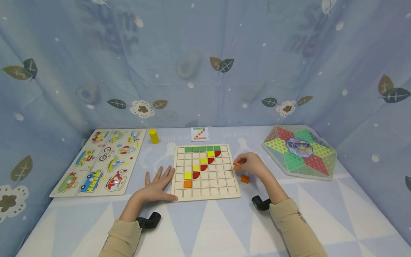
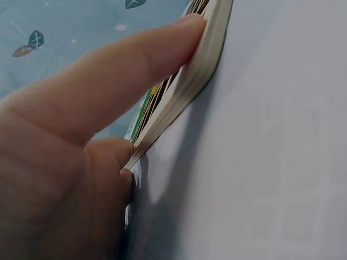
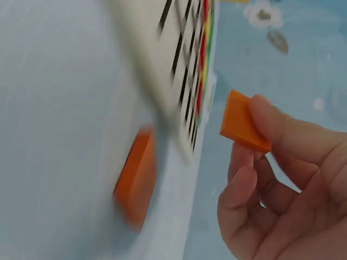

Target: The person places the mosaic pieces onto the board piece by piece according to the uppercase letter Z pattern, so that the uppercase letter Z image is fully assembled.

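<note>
A wooden grid board (image 1: 218,192) lies on the table, bearing a row of green squares (image 1: 202,149), a diagonal of yellow squares (image 1: 196,167) beside red rounded pieces (image 1: 203,167), and one orange square (image 1: 187,184) low on the left. My left hand (image 1: 155,187) has its fingers spread, the fingertips and thumb touching the board's left edge. Between thumb and fingers, my right hand (image 1: 252,165) pinches an orange square tile (image 3: 237,122) just off the board's right edge. Another orange piece (image 1: 245,179) sits on the table below that hand.
A small pattern card (image 1: 199,134) lies behind the board, with a yellow cylinder (image 1: 154,136) to its left. A picture puzzle board (image 1: 106,160) lies far left. On the right is a hexagonal game board (image 1: 300,150) in several colours. A patterned cloth (image 1: 205,71) hangs behind.
</note>
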`<action>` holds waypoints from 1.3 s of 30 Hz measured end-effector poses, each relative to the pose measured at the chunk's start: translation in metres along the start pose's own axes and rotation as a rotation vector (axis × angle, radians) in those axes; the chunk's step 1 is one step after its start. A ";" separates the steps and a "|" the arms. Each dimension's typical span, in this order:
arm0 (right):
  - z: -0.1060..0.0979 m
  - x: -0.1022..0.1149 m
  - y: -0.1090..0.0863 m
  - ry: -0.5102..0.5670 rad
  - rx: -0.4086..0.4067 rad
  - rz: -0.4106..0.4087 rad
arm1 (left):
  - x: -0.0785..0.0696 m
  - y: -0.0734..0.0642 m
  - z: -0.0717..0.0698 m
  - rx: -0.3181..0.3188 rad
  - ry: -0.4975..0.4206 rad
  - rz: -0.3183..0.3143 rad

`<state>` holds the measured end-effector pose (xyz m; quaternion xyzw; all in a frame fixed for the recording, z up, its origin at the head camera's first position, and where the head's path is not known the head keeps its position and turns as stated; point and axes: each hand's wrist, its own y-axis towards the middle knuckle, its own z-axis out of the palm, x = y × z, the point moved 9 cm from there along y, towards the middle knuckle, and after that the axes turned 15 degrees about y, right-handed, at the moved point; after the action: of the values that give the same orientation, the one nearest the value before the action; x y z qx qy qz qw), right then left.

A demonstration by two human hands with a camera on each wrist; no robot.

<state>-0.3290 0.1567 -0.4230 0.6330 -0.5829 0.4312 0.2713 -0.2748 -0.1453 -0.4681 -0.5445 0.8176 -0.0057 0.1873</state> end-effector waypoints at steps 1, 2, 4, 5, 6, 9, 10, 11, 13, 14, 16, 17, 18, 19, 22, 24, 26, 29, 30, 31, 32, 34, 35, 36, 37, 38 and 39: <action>0.008 0.007 0.001 0.028 0.024 -0.015 | 0.000 0.000 0.000 -0.001 -0.002 0.001; 0.016 0.013 0.002 0.057 0.045 -0.024 | 0.001 0.001 0.000 -0.002 -0.004 0.003; 0.034 0.025 0.003 0.105 0.102 -0.042 | 0.001 0.001 0.000 -0.002 -0.003 0.006; 0.043 0.030 0.004 0.124 0.126 -0.051 | 0.002 0.002 0.001 0.000 0.000 0.005; 0.052 0.035 0.004 0.139 0.145 -0.062 | 0.002 0.002 0.001 0.000 0.001 0.007; 0.075 0.044 0.006 0.163 0.192 -0.089 | 0.001 0.002 0.001 0.003 0.001 0.012; 0.082 0.047 0.007 0.156 0.199 -0.102 | 0.001 0.002 0.001 0.003 -0.002 0.014; 0.088 0.049 0.008 0.147 0.204 -0.114 | 0.001 0.002 0.001 0.003 -0.003 0.014; 0.099 0.052 0.008 0.133 0.215 -0.124 | 0.000 0.001 0.000 0.002 -0.006 0.016; 0.104 0.053 0.009 0.124 0.219 -0.132 | -0.001 0.001 0.000 0.002 -0.006 0.016; 0.112 0.054 0.010 0.114 0.221 -0.128 | -0.001 0.000 -0.001 0.003 -0.002 0.013; 0.116 0.053 0.011 0.113 0.225 -0.120 | -0.001 0.000 -0.001 0.004 0.000 0.012; 0.120 0.052 0.013 0.108 0.225 -0.115 | -0.001 0.000 -0.002 0.005 0.000 0.011; 0.123 0.052 0.013 0.103 0.222 -0.110 | -0.001 0.000 -0.002 0.005 0.000 0.011; 0.128 0.052 0.014 0.057 0.206 -0.110 | -0.002 -0.001 -0.003 0.006 -0.002 0.009; 0.129 0.054 0.014 0.013 0.193 -0.125 | -0.002 -0.001 -0.003 0.006 -0.001 0.009; 0.131 0.057 0.013 -0.035 0.185 -0.142 | -0.002 -0.001 -0.003 0.006 0.001 0.010; 0.135 0.059 0.011 -0.106 0.185 -0.157 | -0.002 -0.001 -0.003 0.006 0.006 0.010; 0.136 0.059 0.011 -0.122 0.186 -0.160 | -0.002 -0.001 -0.002 0.006 0.007 0.010; 0.137 0.060 0.010 -0.137 0.186 -0.162 | -0.002 -0.001 -0.002 0.007 0.007 0.010; 0.138 0.060 0.010 -0.151 0.185 -0.167 | -0.002 -0.001 -0.002 0.007 0.008 0.010; 0.138 0.060 0.010 -0.157 0.182 -0.164 | -0.002 -0.001 -0.002 0.005 0.005 0.012; 0.138 0.060 0.010 -0.151 0.183 -0.164 | -0.002 -0.001 -0.002 0.004 0.004 0.013; 0.138 0.059 0.010 -0.139 0.185 -0.162 | -0.002 -0.001 -0.002 0.003 0.002 0.014; 0.137 0.058 0.009 -0.124 0.189 -0.156 | -0.002 -0.001 -0.002 0.003 0.001 0.014; 0.136 0.057 0.009 -0.104 0.194 -0.151 | -0.002 -0.001 -0.002 0.002 0.002 0.014; 0.134 0.056 0.009 -0.086 0.198 -0.151 | -0.001 0.000 -0.002 0.002 0.002 0.014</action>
<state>-0.3098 0.0133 -0.4405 0.7168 -0.4992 0.4375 0.2137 -0.2745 -0.1446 -0.4660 -0.5386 0.8216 -0.0058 0.1869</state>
